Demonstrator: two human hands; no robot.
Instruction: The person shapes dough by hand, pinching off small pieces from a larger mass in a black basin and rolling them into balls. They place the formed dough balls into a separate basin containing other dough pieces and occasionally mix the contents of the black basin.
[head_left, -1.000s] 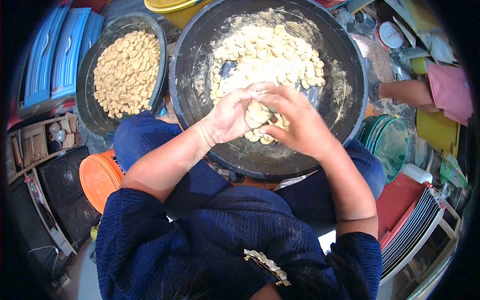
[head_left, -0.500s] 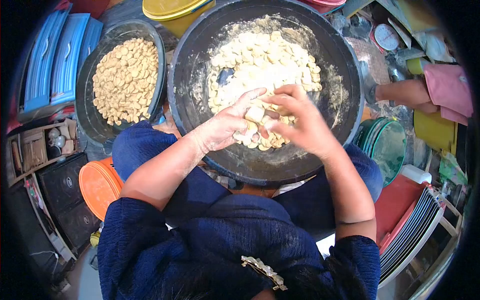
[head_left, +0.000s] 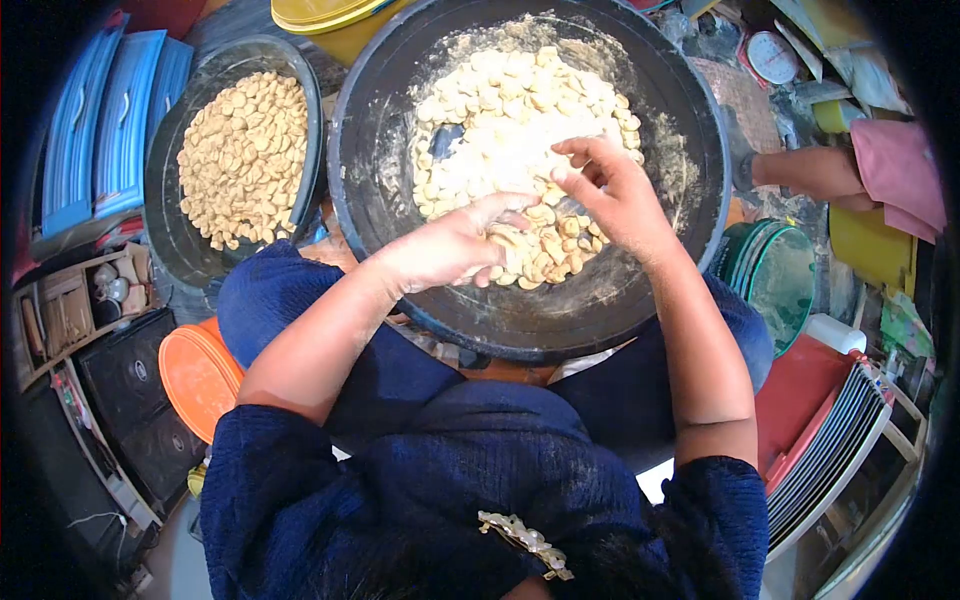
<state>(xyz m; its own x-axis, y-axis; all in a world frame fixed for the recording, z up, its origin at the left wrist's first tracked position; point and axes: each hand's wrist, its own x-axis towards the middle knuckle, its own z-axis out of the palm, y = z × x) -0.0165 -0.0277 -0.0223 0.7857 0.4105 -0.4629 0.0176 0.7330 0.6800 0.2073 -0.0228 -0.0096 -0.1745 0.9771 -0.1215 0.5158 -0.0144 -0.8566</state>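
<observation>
Head view. Large black basin [head_left: 372,175] sits in front of the seated person, pale streaks smeared on its inside wall. Holds a broad spread of pale pieces [head_left: 500,105], small, rounded, doughy-looking; centre washed out by glare. Darker patch of bare floor shows among them toward the left. More tan-looking pieces lie on the near side, by the hands.

Left hand [head_left: 447,247]: over the near left part of the large black basin, fingers curled partway, thumb on the far side, a pale lump [head_left: 509,240] held between; can't tell if one piece or several. Right hand [head_left: 622,200]: over the pieces, right of the left hand, thumb and index finger a little apart, other fingers bent; nothing visible in its grip. Hands are apart.

Smaller dark basin [head_left: 166,185]: left of the large black basin, with a heap of tan pieces [head_left: 243,160] in it, similar shape. Yellow bucket [head_left: 345,38], lidded: beyond the large black basin, far left side. Orange bucket [head_left: 200,382]: near left of it, contents can't be seen. Green containers [head_left: 780,285]: just right of it, near side, contents unclear. Another person's leg [head_left: 812,173] and pink cloth [head_left: 898,165]: right of it.
</observation>
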